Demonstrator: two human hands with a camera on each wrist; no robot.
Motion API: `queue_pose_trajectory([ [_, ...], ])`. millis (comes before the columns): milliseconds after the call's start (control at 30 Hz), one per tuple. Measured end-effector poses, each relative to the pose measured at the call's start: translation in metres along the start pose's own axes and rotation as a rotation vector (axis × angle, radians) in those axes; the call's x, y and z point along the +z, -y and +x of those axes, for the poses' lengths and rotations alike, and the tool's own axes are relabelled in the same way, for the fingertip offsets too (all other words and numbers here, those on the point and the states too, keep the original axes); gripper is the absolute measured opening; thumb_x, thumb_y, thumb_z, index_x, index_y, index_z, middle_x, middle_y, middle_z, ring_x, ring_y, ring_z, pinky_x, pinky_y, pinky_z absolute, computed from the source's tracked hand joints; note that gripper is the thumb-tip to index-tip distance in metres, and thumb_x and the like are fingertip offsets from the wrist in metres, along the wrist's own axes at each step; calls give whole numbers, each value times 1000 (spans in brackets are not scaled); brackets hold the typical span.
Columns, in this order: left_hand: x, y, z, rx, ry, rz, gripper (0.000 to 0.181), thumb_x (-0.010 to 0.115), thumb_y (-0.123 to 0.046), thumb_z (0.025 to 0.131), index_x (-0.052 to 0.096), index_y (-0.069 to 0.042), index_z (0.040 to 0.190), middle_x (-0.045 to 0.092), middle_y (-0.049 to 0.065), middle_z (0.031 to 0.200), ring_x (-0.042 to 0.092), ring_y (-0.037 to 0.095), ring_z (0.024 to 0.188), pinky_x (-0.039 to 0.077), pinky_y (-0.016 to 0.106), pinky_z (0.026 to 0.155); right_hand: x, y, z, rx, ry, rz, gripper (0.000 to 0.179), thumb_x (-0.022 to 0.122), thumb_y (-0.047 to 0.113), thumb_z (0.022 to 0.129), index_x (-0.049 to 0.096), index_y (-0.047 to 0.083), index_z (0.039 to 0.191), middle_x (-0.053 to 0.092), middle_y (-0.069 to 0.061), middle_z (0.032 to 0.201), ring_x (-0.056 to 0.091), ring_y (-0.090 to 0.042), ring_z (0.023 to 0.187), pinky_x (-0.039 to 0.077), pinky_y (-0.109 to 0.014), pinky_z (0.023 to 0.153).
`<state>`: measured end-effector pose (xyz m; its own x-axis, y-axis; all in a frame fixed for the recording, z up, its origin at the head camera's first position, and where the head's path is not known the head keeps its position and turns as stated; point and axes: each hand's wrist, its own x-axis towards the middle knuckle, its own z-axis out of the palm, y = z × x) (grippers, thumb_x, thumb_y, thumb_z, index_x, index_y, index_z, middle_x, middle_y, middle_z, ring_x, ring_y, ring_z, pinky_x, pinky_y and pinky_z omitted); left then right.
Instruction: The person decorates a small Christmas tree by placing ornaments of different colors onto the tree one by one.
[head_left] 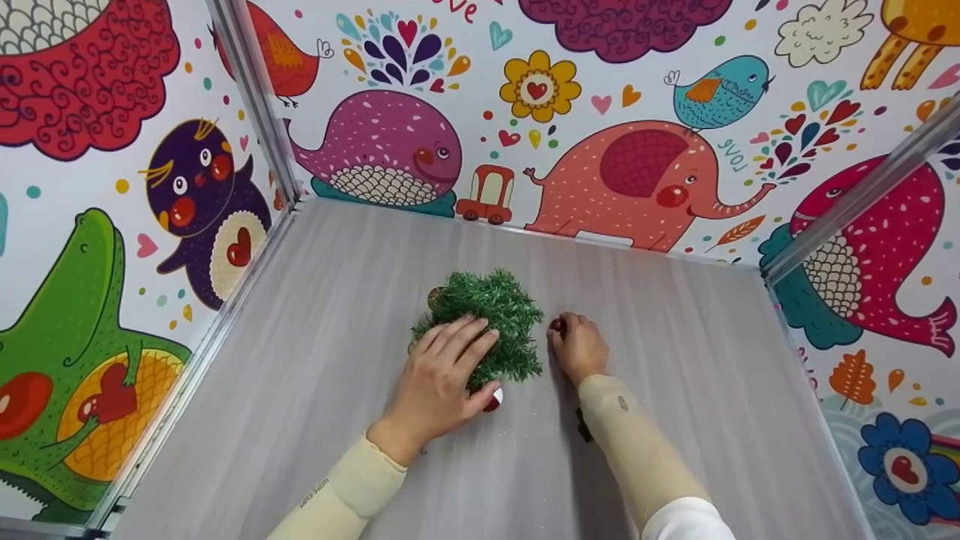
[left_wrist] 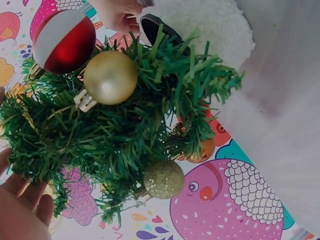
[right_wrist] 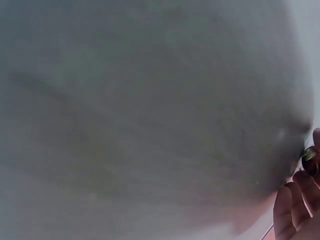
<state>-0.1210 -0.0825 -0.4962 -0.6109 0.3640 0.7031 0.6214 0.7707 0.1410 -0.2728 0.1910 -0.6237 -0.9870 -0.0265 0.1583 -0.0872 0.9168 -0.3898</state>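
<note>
A small green artificial Christmas tree [head_left: 499, 319] stands mid-table, seen from above in the head view. Spread over its near left side, my left hand [head_left: 442, 375] touches the branches with fairly straight fingers. The left wrist view shows a red-and-white bauble [left_wrist: 65, 41], a matte gold bauble [left_wrist: 110, 78] and a glittery gold bauble [left_wrist: 164, 179] hanging on it. Just right of the tree, my right hand [head_left: 581, 351] pinches a small dark red bauble [head_left: 559, 325] low over the table. Its gold cap shows at the right wrist view's edge.
Grey wood-grain table [head_left: 300, 337] lies inside a booth with printed cartoon walls [head_left: 600, 90] and metal corner posts [head_left: 259, 97]. A white fluffy shape [left_wrist: 220, 37] with a dark rim shows beside the branches in the left wrist view. A pale blurred surface [right_wrist: 140, 110] fills the right wrist view.
</note>
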Motion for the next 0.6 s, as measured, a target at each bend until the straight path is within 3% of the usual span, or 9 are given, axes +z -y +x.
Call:
queue_pose_trajectory([
  [333, 1, 0, 0, 5, 3, 12, 63, 73, -43, 84, 57, -13, 137, 56, 7, 138, 47, 26, 133, 33, 40, 111, 6, -8, -3, -54, -36, -17, 35, 69, 28, 94, 66, 11, 124, 65, -12, 114, 60, -33, 108, 52, -53, 86],
  [600, 3, 0, 0, 13, -39, -14, 63, 76, -38, 82, 58, -12, 136, 57, 7, 136, 49, 26, 131, 36, 42, 108, 6, -9, -4, -57, -58, -18, 36, 70, 26, 93, 66, 10, 125, 63, -14, 114, 60, -35, 106, 52, -56, 82],
])
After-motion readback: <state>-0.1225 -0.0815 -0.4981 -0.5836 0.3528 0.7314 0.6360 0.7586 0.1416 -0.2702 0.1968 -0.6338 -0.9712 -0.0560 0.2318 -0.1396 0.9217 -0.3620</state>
